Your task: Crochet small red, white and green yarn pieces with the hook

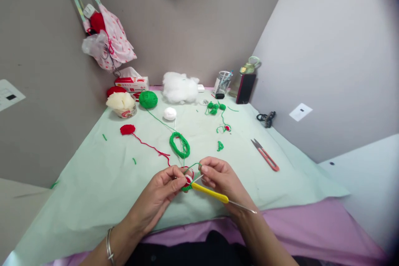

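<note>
Close to the table's front, my left hand [166,187] is closed on a small round crochet piece [187,182] in red, white and green. My right hand [218,174] pinches a strand of green yarn [192,166] that loops over to the piece; a white strand also runs toward these fingers. A crochet hook [210,193] with a yellow handle slants from the piece past my right hand, its metal tip pointing right. Its other end is hidden at the piece. Just beyond my hands lies a coil of green yarn [180,145].
Red yarn [127,129], a green ball [148,99] and a white ball [170,113] lie farther back. Thread snips [264,155] rest at right. White stuffing [179,87], a cup [222,83] and a phone [246,88] stand along the wall. Green crochet bits [215,108] lie back right.
</note>
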`<state>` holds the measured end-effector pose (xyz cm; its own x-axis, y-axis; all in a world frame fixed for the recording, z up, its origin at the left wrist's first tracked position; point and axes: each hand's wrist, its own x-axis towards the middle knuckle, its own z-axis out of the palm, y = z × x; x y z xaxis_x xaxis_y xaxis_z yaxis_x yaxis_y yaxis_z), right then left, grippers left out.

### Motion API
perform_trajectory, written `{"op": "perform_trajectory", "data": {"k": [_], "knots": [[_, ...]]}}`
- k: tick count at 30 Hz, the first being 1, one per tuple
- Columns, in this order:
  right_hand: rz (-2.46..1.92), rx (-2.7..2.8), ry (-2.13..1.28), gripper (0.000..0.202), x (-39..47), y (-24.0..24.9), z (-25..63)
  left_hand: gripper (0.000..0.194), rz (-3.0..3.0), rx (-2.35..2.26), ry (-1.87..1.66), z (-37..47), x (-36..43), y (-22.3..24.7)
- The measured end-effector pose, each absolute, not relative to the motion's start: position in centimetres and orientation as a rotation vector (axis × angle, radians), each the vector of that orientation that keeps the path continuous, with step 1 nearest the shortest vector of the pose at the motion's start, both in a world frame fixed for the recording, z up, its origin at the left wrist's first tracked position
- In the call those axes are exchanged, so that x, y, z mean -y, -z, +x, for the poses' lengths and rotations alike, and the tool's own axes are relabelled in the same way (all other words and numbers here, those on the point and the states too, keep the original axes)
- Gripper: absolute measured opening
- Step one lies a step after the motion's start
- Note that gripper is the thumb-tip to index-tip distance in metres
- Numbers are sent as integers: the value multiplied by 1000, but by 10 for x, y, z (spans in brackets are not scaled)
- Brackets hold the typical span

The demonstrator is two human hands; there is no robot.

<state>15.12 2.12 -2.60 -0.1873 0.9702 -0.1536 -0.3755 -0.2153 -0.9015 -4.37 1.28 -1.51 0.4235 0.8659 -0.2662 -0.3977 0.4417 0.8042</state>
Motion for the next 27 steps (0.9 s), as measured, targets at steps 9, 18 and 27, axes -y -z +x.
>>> {"op": "perform_trajectory", "data": {"k": [9, 18, 27], "knots": [[-1144, 1136, -1380, 31, -18, 23, 169, 27, 851, -701, -928, -51, -12, 20], [-2210, 1618, 257, 42, -46, 44, 307, 30, 848, -720, -1023, -63, -18, 14], [-2260, 1756, 300, 27, -42, 54, 342, 30, 970, -766, -1135, -71, -22, 11]]}}
